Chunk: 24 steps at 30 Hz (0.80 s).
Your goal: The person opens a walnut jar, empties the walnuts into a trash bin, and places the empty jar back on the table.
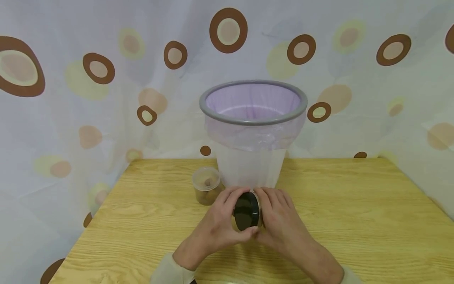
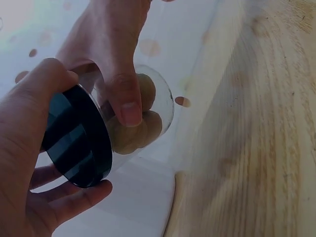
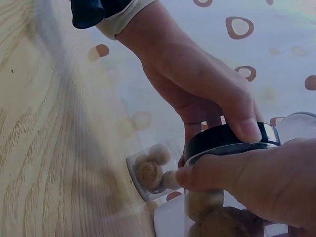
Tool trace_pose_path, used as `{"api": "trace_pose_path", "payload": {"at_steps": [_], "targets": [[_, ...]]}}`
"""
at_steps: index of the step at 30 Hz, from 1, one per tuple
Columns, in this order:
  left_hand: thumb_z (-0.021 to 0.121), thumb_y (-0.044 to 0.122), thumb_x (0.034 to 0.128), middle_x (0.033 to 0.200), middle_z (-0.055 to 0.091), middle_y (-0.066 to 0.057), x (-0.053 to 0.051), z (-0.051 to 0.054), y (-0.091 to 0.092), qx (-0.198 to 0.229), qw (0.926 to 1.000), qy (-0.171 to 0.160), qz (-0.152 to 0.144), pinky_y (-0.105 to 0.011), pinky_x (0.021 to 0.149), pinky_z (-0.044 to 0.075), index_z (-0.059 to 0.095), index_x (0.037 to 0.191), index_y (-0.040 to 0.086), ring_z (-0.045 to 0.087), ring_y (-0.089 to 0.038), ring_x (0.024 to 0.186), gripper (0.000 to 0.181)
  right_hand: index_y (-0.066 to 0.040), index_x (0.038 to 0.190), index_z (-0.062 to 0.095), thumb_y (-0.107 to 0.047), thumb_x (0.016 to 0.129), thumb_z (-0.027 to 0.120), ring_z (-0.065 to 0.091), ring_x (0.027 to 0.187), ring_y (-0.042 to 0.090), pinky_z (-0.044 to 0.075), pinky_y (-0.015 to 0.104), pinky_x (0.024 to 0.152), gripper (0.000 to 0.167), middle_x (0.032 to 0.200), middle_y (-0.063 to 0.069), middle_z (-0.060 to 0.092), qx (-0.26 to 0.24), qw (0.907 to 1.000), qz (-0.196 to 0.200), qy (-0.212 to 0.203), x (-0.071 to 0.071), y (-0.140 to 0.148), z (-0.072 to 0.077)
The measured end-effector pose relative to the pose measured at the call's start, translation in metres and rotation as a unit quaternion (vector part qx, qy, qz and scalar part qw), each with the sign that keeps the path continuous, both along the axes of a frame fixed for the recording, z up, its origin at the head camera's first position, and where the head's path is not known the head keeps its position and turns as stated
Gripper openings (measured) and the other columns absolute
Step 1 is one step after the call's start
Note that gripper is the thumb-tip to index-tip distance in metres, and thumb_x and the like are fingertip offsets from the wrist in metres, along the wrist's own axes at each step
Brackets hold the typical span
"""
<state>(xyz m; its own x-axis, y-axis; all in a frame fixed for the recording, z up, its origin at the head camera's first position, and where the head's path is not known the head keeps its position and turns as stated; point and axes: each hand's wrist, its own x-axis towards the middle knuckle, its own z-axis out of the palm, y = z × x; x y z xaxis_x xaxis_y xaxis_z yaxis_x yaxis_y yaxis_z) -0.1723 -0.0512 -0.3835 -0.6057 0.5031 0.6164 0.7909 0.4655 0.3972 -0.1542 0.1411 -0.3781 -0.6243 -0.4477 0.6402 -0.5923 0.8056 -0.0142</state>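
A clear jar with several round brown pieces inside is tilted between both hands, its black lid turned toward the head camera. My left hand grips the lid, thumb on one side and fingers on the other. Around the jar's clear body curls my right hand, its thumb lying across the wall in the left wrist view. In the right wrist view the lid sits on the jar, and the left thumb presses on its side.
A second clear jar holding similar round pieces stands at the left, close to a white bin with a purple liner and grey rim. The wooden table runs back to a patterned curtain.
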Motion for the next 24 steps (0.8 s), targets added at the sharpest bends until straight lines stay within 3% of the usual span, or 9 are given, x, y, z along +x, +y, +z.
{"api": "trace_pose_path", "payload": {"at_steps": [5, 11, 15, 18, 21, 24], "targets": [[0.079, 0.038, 0.0817, 0.129, 0.05, 0.0, 0.0021, 0.0002, -0.0034, 0.021, 0.994, -0.107, 0.001, -0.018, 0.071, 0.054, 0.044, 0.14, 0.01, 0.056, -0.016, 0.105, 0.074, 0.002, 0.125, 0.053, -0.03, 0.05, 0.094, 0.057, 0.11, 0.03, 0.046, 0.048, 0.099, 0.091, 0.115, 0.012, 0.062, 0.01, 0.9999, 0.001, -0.008, 0.0008, -0.0029, 0.0013], [0.075, 0.046, 0.0842, 0.124, 0.05, 0.001, 0.0027, 0.003, -0.0066, 0.026, 0.9791, -0.201, 0.012, -0.02, 0.065, 0.054, 0.044, 0.136, 0.016, 0.056, -0.017, 0.098, 0.068, 0.001, 0.128, 0.052, -0.027, 0.049, 0.093, 0.056, 0.113, 0.03, 0.045, 0.05, 0.103, 0.094, 0.121, 0.011, 0.06, 0.026, 0.9993, -0.002, -0.026, 0.0035, -0.003, 0.0029], [0.073, 0.048, 0.0845, 0.126, 0.049, 0.0, 0.0021, 0.004, -0.0078, 0.034, 0.968, -0.249, 0.002, -0.023, 0.071, 0.055, 0.041, 0.14, 0.019, 0.054, -0.018, 0.104, 0.071, 0.001, 0.13, 0.052, -0.028, 0.049, 0.094, 0.056, 0.115, 0.03, 0.044, 0.05, 0.105, 0.095, 0.123, 0.012, 0.06, 0.025, 0.9987, -0.008, -0.043, 0.0049, -0.0015, 0.0043], [0.077, 0.045, 0.0819, 0.137, 0.043, -0.002, 0.0019, 0.0032, -0.0083, 0.024, 0.9747, -0.221, -0.023, -0.026, 0.082, 0.056, 0.033, 0.149, 0.02, 0.049, -0.018, 0.118, 0.084, 0.001, 0.129, 0.053, -0.033, 0.048, 0.097, 0.056, 0.115, 0.03, 0.044, 0.05, 0.104, 0.098, 0.122, 0.012, 0.061, 0.021, 0.9988, -0.008, -0.044, 0.0056, -0.0001, 0.0046], [0.082, 0.042, 0.0783, 0.149, 0.033, -0.004, 0.0007, 0.0023, -0.0084, -0.009, 0.99, -0.135, -0.04, -0.032, 0.096, 0.052, 0.026, 0.154, 0.02, 0.039, -0.019, 0.132, 0.097, 0.002, 0.129, 0.053, -0.036, 0.046, 0.098, 0.057, 0.114, 0.031, 0.045, 0.05, 0.104, 0.102, 0.121, 0.013, 0.061, 0.016, 0.9992, -0.008, -0.037, 0.0049, 0.0015, 0.0051], [0.083, 0.037, 0.076, 0.15, 0.03, -0.007, -0.0013, 0.0012, -0.0079, -0.034, 0.9962, -0.06, -0.053, -0.035, 0.104, 0.046, 0.025, 0.155, 0.018, 0.035, -0.021, 0.136, 0.1, 0.002, 0.129, 0.053, -0.036, 0.044, 0.098, 0.057, 0.115, 0.032, 0.044, 0.051, 0.104, 0.103, 0.121, 0.013, 0.061, 0.014, 0.9994, -0.008, -0.031, 0.0038, 0.0029, 0.0053]]}}
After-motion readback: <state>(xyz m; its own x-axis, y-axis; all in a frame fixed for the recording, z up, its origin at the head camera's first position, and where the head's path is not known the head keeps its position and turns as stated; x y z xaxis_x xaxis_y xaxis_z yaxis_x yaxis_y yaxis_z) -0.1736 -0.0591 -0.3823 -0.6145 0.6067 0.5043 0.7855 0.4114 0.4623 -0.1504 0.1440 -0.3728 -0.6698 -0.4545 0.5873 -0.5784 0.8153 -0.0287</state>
